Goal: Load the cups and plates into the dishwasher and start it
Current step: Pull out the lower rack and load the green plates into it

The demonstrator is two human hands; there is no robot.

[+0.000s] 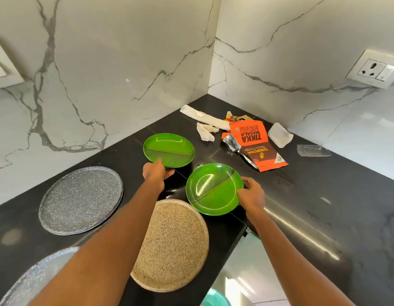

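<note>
Two green plates sit at the frame's centre on the black desk [302,195]: the left hand [155,173] grips the upper plate [169,149], the right hand [252,196] grips the lower plate [210,191].

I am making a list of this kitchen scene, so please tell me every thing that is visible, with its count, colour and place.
green plates: 2, green; far one flat on the counter, near one tilted at the counter edge
round trays: 3; grey speckled at left, beige speckled in the middle front, grey one cut off at bottom left
snack packet: 1, orange and brown, near the corner
crumpled tissue: 1, white, beside the packet
plastic container: 1, clear, right of the packet
counter: 1, black
wall socket: 1, white, right wall
left hand: on the far plate's rim
right hand: grips the near plate
</note>
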